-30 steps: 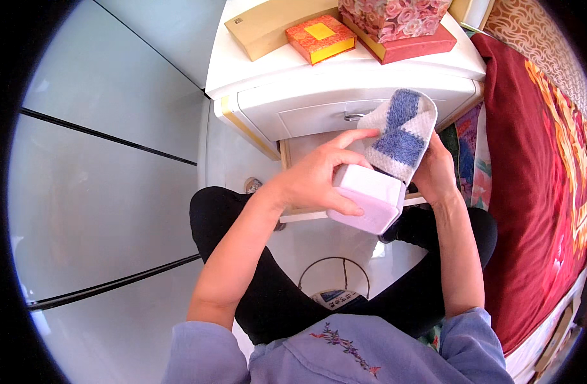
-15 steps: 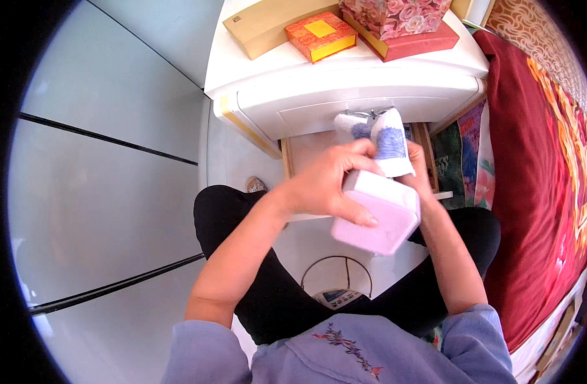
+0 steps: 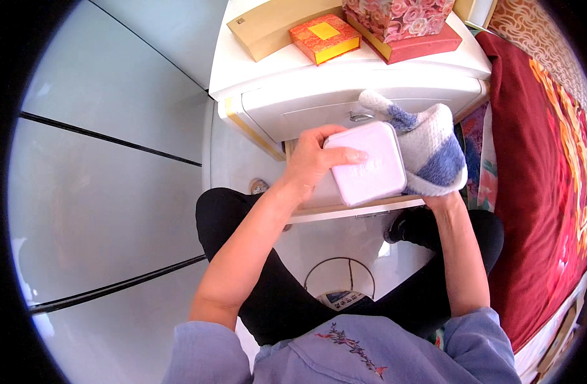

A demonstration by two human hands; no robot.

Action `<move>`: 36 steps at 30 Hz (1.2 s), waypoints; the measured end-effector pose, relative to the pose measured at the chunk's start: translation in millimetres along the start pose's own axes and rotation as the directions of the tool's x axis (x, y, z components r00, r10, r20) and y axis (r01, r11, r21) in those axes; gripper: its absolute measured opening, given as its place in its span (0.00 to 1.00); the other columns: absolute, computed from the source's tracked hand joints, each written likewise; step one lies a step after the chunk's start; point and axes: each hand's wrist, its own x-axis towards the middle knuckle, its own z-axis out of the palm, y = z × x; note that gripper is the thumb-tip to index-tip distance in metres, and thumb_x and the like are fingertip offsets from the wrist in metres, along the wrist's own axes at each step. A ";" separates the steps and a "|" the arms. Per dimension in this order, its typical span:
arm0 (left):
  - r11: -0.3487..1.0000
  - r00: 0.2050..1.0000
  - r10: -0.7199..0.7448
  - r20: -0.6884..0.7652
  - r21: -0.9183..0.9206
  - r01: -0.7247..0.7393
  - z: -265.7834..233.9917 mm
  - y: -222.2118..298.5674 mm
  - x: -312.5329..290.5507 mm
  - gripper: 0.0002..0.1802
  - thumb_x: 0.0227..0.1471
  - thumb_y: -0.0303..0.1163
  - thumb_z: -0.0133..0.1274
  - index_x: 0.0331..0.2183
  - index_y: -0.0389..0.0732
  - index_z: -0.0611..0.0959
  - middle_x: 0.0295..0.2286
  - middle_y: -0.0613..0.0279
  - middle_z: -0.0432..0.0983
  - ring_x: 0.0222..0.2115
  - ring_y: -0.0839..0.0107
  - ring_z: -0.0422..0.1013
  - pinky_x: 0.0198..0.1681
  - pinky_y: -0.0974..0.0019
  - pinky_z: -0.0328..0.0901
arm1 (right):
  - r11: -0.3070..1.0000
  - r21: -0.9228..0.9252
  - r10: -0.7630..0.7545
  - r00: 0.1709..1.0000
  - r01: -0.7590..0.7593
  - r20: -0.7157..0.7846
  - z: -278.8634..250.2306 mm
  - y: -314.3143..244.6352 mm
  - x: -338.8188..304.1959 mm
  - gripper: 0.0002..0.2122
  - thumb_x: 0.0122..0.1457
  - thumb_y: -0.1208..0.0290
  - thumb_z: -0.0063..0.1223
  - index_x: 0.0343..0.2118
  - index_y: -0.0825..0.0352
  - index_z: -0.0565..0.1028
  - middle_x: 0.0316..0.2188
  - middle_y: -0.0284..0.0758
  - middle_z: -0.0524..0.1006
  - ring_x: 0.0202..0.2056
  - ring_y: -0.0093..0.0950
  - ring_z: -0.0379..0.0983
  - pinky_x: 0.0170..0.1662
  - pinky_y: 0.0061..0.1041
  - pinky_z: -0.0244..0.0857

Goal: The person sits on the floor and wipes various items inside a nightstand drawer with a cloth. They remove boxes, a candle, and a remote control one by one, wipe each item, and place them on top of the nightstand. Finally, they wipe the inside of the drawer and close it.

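Note:
My left hand (image 3: 313,160) grips a pale pink, rounded square box (image 3: 370,169) by its left side, thumb lying across the lid. Over my right hand hangs a fuzzy white-and-blue mitt-like cloth (image 3: 434,153); only the wrist (image 3: 442,200) shows below its lower edge, and the fingers are hidden. One narrow end of the cloth sticks up to the left. The cloth sits against the box's right edge. Both are above an open drawer (image 3: 319,214), just in front of the white cabinet (image 3: 274,102).
On the cabinet top are a tan box (image 3: 268,29), an orange-and-yellow box (image 3: 324,38) and a rose-patterned box (image 3: 409,19) on a red one. A dark red bedspread (image 3: 530,211) lies right, glossy grey panels (image 3: 108,211) left. A wire-rimmed round object (image 3: 338,281) stands between my knees.
The box has risen and turned, its lid facing up. The cloth has shifted right and spread over my right hand. My left fingers have come away from the cloth.

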 end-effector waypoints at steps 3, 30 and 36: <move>0.988 0.984 0.085 -0.155 0.141 -0.063 9.3 -10.3 3.8 0.18 0.35 0.31 0.60 0.32 0.34 0.77 0.27 0.60 0.74 0.28 0.74 0.70 0.32 0.72 0.65 | 0.642 -0.728 -0.275 0.959 0.239 0.072 5.7 9.3 3.4 0.21 0.51 0.73 0.53 0.49 0.69 0.64 0.48 0.39 0.65 0.49 0.30 0.62 0.54 0.28 0.55; 0.768 0.995 0.056 -0.084 -0.634 -0.097 33.8 -51.0 3.7 0.18 0.56 0.34 0.45 0.48 0.51 0.63 0.43 0.66 0.65 0.43 0.72 0.66 0.44 0.65 0.66 | 0.344 -0.836 -0.597 0.787 0.428 0.157 24.2 31.6 6.2 0.16 0.46 0.80 0.51 0.41 0.70 0.67 0.32 0.45 0.72 0.44 0.45 0.64 0.48 0.37 0.57; 0.862 0.997 -0.006 -0.072 -0.505 -0.031 45.9 -40.6 -2.3 0.20 0.54 0.26 0.46 0.48 0.48 0.63 0.42 0.64 0.65 0.43 0.74 0.64 0.41 0.70 0.64 | 0.608 -0.753 -0.576 0.792 0.250 -0.203 0.6 27.1 16.9 0.07 0.52 0.85 0.44 0.33 0.70 0.64 0.29 0.38 0.70 0.33 0.26 0.68 0.36 0.22 0.61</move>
